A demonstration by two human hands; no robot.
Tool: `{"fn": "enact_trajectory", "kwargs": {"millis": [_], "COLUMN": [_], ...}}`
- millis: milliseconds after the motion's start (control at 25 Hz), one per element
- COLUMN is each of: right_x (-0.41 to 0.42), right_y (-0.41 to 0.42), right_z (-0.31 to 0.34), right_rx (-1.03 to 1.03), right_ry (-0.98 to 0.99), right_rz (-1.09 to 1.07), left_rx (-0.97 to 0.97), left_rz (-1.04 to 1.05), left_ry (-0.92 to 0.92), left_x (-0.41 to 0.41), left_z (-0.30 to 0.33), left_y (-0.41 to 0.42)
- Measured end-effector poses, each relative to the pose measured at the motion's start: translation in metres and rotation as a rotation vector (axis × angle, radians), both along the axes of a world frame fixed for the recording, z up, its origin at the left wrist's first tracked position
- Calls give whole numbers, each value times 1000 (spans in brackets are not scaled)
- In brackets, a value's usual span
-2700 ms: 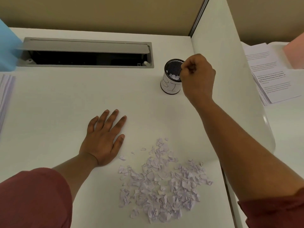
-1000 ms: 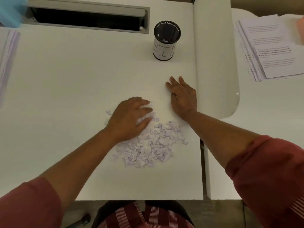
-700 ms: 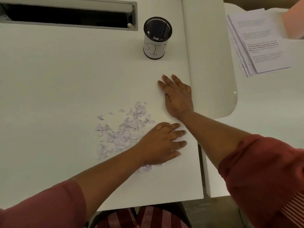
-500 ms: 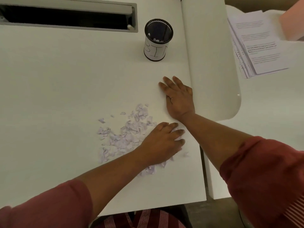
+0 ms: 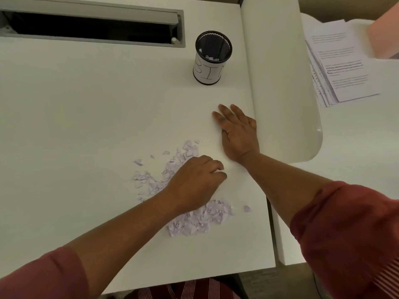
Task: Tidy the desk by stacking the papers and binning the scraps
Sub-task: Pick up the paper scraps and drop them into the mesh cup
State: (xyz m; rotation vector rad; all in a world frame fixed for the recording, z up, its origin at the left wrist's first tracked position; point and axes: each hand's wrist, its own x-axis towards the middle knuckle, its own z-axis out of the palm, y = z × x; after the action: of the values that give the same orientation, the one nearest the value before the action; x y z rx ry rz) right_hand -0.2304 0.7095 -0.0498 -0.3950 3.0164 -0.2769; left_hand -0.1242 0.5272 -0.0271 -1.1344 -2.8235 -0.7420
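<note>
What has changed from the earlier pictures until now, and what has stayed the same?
The right hand left the bin and came down flat on the desk. The left hand moved from the bare desk onto the paper scraps, swept them nearer, and its fingers have now curled over them. The bin and the stacked papers kept their places.

Open cable tray (image 5: 92,29); white divider (image 5: 278,83); pink block (image 5: 384,37).

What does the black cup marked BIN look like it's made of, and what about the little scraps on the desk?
The black cylindrical mesh cup looks like painted wire mesh: fine perforations show inside the rim, with a white paper label wrapped round its lower part. The pale torn scraps look like thin matte printed paper: ragged, crumpled edges and bits of black print.
</note>
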Motion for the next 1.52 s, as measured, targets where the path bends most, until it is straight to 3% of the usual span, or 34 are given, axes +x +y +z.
{"fn": "enact_trajectory", "kwargs": {"millis": [120,240,560,720,960,1280,1520], "right_x": [1,0,1,2,2,1,2], "right_y": [-1,2,1,0,-1,1,0], "right_z": [-2,-1,0,0,3,1,1], "right_rx": [-2,0,-2,-5,-8,-16,-5], "right_ry": [-4,-7,-6,5,-17,-25,-15], "right_rz": [-6,-7,-11,-4,-10,-15,-13], "left_rx": [20,-78,-230,-191,-186,-252,-300], "left_rz": [-188,-370,-89,2,-403,-74,198], "left_ry": [57,48,61,41,1,80,-20], "left_x": [16,38,36,27,49,36,12], "left_z": [5,-6,-14,-5,-6,-7,2], "left_y": [20,50,18,-1,42,8,-11]}}
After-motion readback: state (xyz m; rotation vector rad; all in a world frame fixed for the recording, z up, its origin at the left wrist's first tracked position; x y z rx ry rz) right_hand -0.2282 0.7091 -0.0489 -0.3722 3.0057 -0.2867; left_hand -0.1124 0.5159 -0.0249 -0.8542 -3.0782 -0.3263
